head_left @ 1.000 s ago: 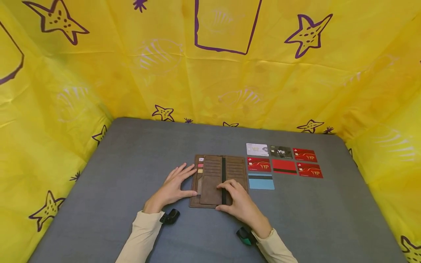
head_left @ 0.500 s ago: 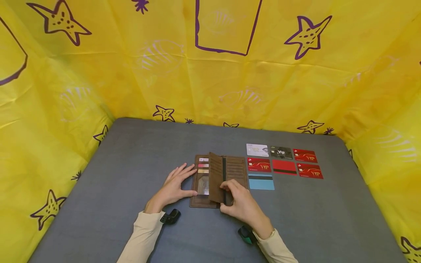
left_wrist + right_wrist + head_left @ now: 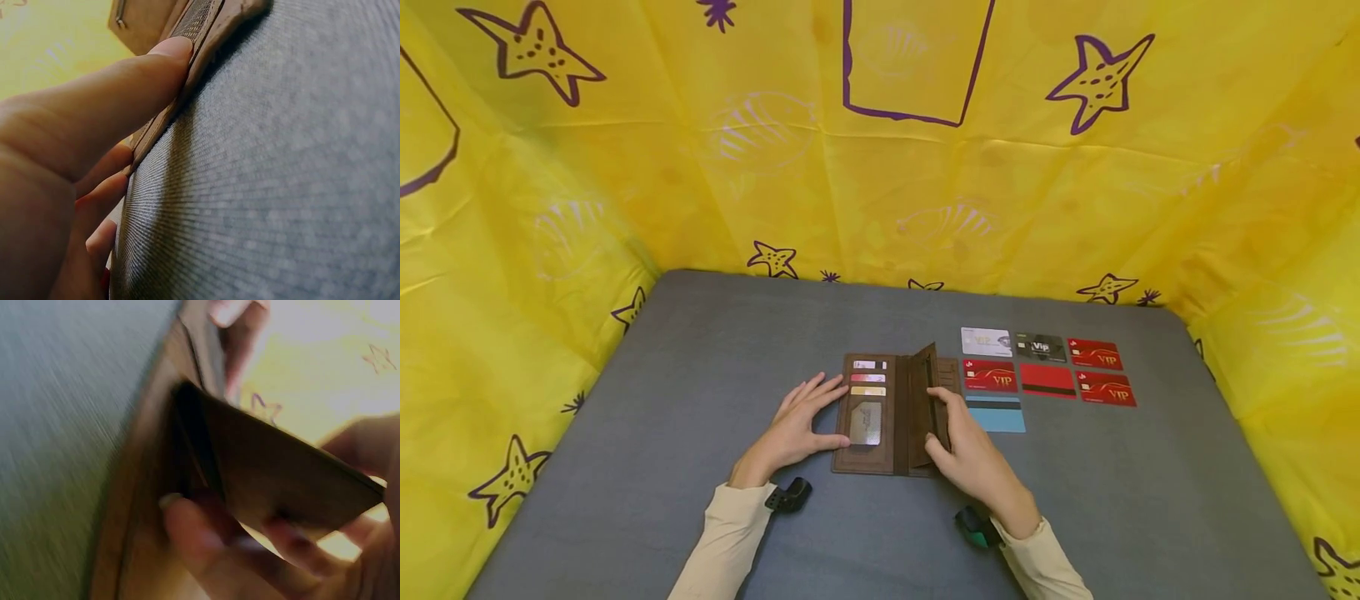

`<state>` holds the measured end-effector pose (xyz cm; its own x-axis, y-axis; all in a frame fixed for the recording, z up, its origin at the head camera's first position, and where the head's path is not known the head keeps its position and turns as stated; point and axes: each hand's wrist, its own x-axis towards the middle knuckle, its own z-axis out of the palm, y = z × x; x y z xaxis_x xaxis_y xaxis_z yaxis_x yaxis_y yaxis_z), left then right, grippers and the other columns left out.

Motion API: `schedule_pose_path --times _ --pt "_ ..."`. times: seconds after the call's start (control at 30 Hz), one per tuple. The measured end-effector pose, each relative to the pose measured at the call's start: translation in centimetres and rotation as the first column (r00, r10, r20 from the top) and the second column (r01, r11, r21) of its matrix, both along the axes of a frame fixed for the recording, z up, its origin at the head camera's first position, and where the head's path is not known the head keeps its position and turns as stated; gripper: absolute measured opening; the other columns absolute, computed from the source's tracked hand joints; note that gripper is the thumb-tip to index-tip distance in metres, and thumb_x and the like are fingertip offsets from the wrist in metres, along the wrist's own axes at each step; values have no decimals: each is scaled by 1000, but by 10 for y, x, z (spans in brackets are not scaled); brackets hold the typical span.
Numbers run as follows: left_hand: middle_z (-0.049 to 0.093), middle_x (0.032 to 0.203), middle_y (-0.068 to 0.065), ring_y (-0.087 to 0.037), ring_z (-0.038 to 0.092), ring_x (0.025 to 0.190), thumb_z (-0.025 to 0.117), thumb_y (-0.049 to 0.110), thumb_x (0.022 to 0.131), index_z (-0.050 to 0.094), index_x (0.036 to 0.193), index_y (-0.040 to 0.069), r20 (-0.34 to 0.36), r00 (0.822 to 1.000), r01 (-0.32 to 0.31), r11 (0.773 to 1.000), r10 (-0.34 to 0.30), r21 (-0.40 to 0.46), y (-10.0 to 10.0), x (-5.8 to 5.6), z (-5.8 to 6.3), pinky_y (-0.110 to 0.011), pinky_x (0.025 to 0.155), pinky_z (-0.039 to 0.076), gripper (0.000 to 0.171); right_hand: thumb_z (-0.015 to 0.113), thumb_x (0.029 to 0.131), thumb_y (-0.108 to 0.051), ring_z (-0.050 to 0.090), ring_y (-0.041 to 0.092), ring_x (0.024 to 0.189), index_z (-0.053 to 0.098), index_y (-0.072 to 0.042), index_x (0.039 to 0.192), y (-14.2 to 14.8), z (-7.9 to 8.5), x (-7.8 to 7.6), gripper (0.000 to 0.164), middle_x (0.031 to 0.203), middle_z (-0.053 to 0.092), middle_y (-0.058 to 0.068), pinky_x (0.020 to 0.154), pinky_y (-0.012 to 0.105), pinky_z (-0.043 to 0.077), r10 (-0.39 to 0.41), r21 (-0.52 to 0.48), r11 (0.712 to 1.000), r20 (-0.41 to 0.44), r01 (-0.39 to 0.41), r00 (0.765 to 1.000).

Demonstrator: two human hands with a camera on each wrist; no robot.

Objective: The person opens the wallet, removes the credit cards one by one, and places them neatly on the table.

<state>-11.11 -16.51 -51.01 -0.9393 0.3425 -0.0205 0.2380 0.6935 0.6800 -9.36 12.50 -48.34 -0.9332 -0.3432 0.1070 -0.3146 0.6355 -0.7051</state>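
A brown leather wallet lies spread out on the grey table. Its inner flap stands raised near the middle, tilted to the right. My right hand pinches this flap; in the right wrist view the flap rises between thumb and fingers. My left hand rests along the wallet's left edge with fingers spread, its thumb lying on the border. The left panel holds a white, a pink and a yellow card in slots, above a clear window pocket.
Several cards lie in rows right of the wallet: a white card, a black card, red cards and a blue card. A yellow patterned cloth surrounds the grey table at the back and sides.
My right hand has turned the wallet's inner flap from left to right, uncovering the card slots and window of the left panel. My left hand has stayed in place.
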Motion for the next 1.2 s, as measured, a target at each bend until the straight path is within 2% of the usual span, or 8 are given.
schedule_pose_path --times 0.03,0.07,0.27,0.37,0.5,0.7,0.93,1.2 --pt "37 160 -6 -35 18 153 85 34 76 49 147 11 1 1000 0 1000 0 0 0 0 0 -61 120 11 83 64 87 -7 54 28 127 41 -6 143 2 0 -2 60 141 52 13 105 51 46 0 -1 1000 0 0 1000" --pt "37 160 -6 -35 18 153 85 35 77 49 147 11 1 1000 0 1000 0 -2 0 0 0 -61 120 11 83 64 88 -7 54 30 128 44 -4 141 4 0 -3 57 140 52 14 105 52 46 5 0 1000 10 -5 1000" --pt "37 160 -6 -34 18 153 85 34 76 49 147 11 -1 1000 -4 1000 4 1 1 -1 1 -60 120 10 83 70 89 -13 59 26 118 57 -4 130 18 1 -11 44 128 61 11 99 48 50 17 40 999 58 -19 998" --pt "38 160 -6 -34 19 153 85 35 77 49 147 11 -3 1000 -1 1000 1 -5 2 -1 1 -60 120 11 83 76 87 -16 62 19 97 59 -5 126 26 0 -14 44 119 62 8 84 37 54 5 46 999 66 -8 998" --pt "37 160 -6 -34 18 154 84 35 77 49 148 11 -3 1000 3 1000 -3 -5 2 -2 1 -60 120 11 82 82 81 -15 56 13 77 61 -6 123 35 -1 -17 48 112 59 8 66 24 49 -26 41 999 29 25 999" --pt "37 160 -6 -34 18 154 84 35 77 48 148 11 0 1000 2 1000 -2 -4 2 -1 0 -60 120 11 83 82 80 -10 58 13 83 63 -6 119 40 -2 -19 44 109 60 8 67 23 49 -39 37 999 -37 40 999" --pt "37 160 -7 -35 19 153 84 36 77 48 148 11 -7 1000 3 1000 -3 -12 1 0 0 -60 120 11 83 82 79 -7 56 14 80 66 -3 110 28 -3 -19 35 95 62 5 70 25 50 16 16 1000 -91 -14 996" --pt "37 160 -6 -35 19 153 84 36 77 48 148 12 -4 1000 2 1000 -2 -17 0 0 0 -60 120 12 83 80 80 -7 58 14 79 67 -5 105 10 -6 -19 28 90 63 2 71 25 51 61 1 998 -121 -61 991"
